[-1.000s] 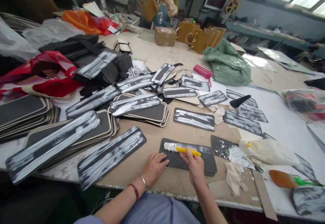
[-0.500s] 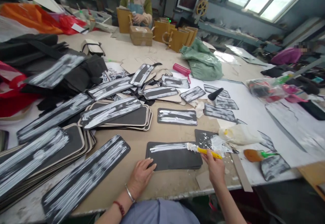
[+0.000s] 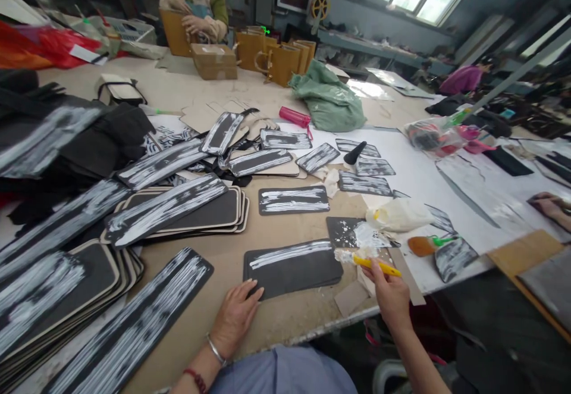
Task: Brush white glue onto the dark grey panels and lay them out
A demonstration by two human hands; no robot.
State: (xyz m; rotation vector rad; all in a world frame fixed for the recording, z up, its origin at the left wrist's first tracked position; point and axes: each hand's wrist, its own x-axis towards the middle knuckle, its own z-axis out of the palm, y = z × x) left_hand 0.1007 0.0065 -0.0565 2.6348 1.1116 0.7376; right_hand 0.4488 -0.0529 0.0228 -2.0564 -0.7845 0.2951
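A black rectangular panel, seemingly atop another, lies in front of me with a white glue streak along its far edge. The fingers of my left hand rest flat on its near left corner. My right hand grips a brush by its yellow handle. White glue coats the bristles, which are just off the panel's right end. Behind the brush, a glue-smeared dark board lies partly under a whitish plastic bag. Another streaked panel lies farther back.
Stacked pale-edged panels and several streaked strips cover the left side. A brown, green-handled brush lies at right. Across the table, a person handles brown bags near a cardboard box. Another person's hand shows at far right.
My right hand has drawn the brush off the panel's right end. My left hand stays at the corner. The view has swung right, bringing another person's hand in at the right edge.
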